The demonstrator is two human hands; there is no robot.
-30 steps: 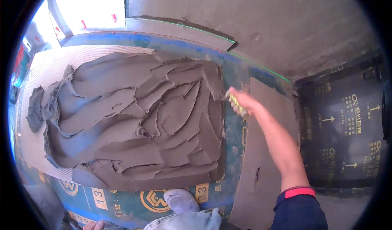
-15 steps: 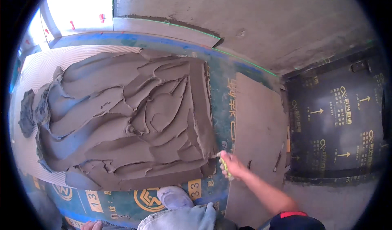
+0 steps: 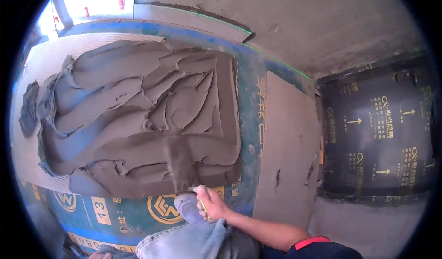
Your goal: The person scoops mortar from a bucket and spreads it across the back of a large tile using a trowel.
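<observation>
The room is closed along its far side by a bare grey wall [image 3: 322, 24], crossed low down by a thin green light line, presumably thrown as a reference. The floor is covered by a green printed sheet [image 3: 249, 125], likely laid as protection. On it a pale ridged slab [image 3: 43, 75] is set, its combed surface bared at the left, and most of it is buried under grey mortar [image 3: 115, 107], heaped in soft folds and smoothed into a flat band along the right border. Farther right a black sheet [image 3: 373, 132] with gold marks is seen, and between it and the mortar a flat grey board [image 3: 285, 139] is laid, marked by dark smears. The trowel [image 3: 182, 162] is held with its coated blade laid across the mortar at the near edge, probably so that pressure is spread evenly. A shoe [image 3: 185, 207] is planted just beside that edge, apparently for reach. The trowel's handle is clasped by the right hand [image 3: 212, 204], its fingers wrapped round it. Only part of the left hand [image 3: 100, 256] is shown at the lower rim; whether its fingers are apart or together cannot be told
</observation>
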